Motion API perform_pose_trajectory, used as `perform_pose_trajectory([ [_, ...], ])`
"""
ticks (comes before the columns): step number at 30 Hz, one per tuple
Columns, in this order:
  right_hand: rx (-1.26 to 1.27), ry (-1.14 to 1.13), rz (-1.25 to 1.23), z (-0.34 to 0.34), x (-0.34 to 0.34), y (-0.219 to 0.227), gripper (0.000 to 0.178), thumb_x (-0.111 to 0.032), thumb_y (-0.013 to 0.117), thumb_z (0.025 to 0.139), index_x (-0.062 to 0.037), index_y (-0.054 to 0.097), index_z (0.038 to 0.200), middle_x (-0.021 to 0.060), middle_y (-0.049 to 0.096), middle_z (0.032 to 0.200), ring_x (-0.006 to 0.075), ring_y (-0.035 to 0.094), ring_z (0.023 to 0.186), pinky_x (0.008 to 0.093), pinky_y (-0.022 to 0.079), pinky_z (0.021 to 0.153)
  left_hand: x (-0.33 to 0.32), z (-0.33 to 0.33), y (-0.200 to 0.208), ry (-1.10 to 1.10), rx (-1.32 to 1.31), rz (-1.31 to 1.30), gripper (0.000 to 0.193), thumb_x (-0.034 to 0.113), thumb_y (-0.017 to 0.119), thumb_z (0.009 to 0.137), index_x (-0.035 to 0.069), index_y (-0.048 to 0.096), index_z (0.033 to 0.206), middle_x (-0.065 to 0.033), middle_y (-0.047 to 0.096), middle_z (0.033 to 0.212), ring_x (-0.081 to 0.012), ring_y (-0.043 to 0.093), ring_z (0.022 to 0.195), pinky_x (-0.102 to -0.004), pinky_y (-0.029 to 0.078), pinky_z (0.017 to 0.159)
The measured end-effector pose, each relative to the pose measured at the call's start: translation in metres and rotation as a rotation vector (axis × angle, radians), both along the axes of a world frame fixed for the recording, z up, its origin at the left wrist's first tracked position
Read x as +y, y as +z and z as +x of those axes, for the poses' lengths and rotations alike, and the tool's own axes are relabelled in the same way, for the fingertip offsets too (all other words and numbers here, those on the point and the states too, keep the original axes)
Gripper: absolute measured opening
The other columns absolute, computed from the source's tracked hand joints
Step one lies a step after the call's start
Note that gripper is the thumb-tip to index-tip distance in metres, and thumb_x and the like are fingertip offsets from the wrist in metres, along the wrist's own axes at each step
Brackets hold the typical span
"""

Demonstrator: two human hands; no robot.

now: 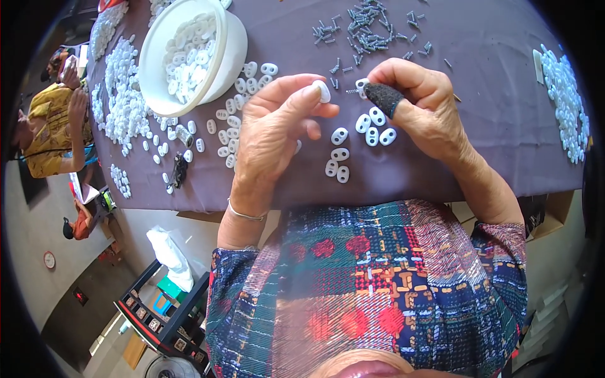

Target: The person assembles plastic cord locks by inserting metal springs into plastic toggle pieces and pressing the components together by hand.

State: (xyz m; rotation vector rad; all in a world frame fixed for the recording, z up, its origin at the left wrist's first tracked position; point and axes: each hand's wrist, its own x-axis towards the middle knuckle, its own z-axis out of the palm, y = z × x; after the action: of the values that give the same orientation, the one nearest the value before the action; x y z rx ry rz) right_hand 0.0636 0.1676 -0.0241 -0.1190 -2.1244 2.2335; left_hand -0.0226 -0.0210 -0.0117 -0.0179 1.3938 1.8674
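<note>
Between the thumb and forefinger of my left hand (268,120) is a smooth white oval plastic cap (322,92). My right hand (428,104), with a dark fabric cover (384,98) on its thumb, pinches a white two-hole cord lock piece (361,87). A small metal spring (351,92) sticks out of that piece toward the left hand. The two hands are a short way apart over the table. Just below them lie several two-hole cord lock pieces (372,135), holes facing up. Loose springs (368,28) are heaped beyond the hands.
A white tub (236,57) of white pieces stands at the far left, with more two-hole pieces (233,120) beside it. Piles of small white parts (123,88) spread at the left, another pile (565,104) at the far right. People (53,138) sit beyond the table's left end.
</note>
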Motion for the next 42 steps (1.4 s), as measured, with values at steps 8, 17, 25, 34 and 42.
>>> perform_pose_trajectory([
  [8, -0.045, 0.062, 0.028, -0.001, 0.001, -0.004, 0.011, -0.005, 0.055, 0.085, 0.0016, 0.058, 0.094, -0.0036, 0.054, 0.079, 0.0005, 0.049, 0.071, 0.0157, 0.041, 0.059, 0.008, 0.006, 0.003, -0.039, 0.111, -0.084, 0.019, 0.009, 0.065, 0.080, -0.001, 0.062, 0.095, -0.0088, 0.065, 0.084, -0.0178, 0.065, 0.075, -0.0213, 0.046, 0.053],
  [17, -0.042, 0.072, 0.060, 0.000, 0.001, -0.007, 0.013, 0.002, 0.051, 0.081, 0.0032, 0.057, 0.093, -0.0014, 0.056, 0.081, 0.0026, 0.051, 0.075, 0.0176, 0.043, 0.064, 0.011, 0.010, 0.003, -0.025, 0.155, -0.102, 0.016, 0.007, 0.066, 0.079, -0.002, 0.061, 0.092, -0.0092, 0.065, 0.084, -0.0176, 0.066, 0.074, -0.0206, 0.047, 0.054],
  [25, -0.002, 0.076, 0.200, 0.000, 0.000, -0.002, 0.013, 0.002, 0.051, 0.077, 0.0027, 0.057, 0.089, 0.0010, 0.057, 0.072, 0.0043, 0.053, 0.065, 0.0193, 0.043, 0.057, 0.013, 0.014, 0.009, -0.034, 0.223, -0.164, 0.015, 0.005, 0.066, 0.080, -0.002, 0.061, 0.092, -0.0104, 0.066, 0.083, -0.0167, 0.066, 0.073, -0.0193, 0.048, 0.055],
  [34, 0.166, 0.024, 0.318, 0.000, -0.002, -0.004, 0.018, 0.001, 0.049, 0.071, 0.0022, 0.057, 0.086, 0.0063, 0.058, 0.068, 0.0108, 0.056, 0.060, 0.0233, 0.043, 0.055, 0.015, 0.018, 0.010, -0.027, 0.223, -0.161, 0.015, 0.004, 0.065, 0.080, -0.004, 0.061, 0.092, -0.0116, 0.066, 0.082, -0.0167, 0.066, 0.072, -0.0194, 0.049, 0.055],
  [42, 0.155, 0.036, 0.295, 0.002, -0.004, -0.005, 0.018, 0.002, 0.048, 0.072, 0.0023, 0.057, 0.087, 0.0071, 0.060, 0.071, 0.0119, 0.058, 0.064, 0.0240, 0.044, 0.058, 0.015, 0.021, 0.009, -0.011, 0.223, -0.164, 0.015, 0.004, 0.065, 0.080, -0.004, 0.061, 0.092, -0.0112, 0.066, 0.082, -0.0161, 0.065, 0.071, -0.0203, 0.049, 0.055],
])
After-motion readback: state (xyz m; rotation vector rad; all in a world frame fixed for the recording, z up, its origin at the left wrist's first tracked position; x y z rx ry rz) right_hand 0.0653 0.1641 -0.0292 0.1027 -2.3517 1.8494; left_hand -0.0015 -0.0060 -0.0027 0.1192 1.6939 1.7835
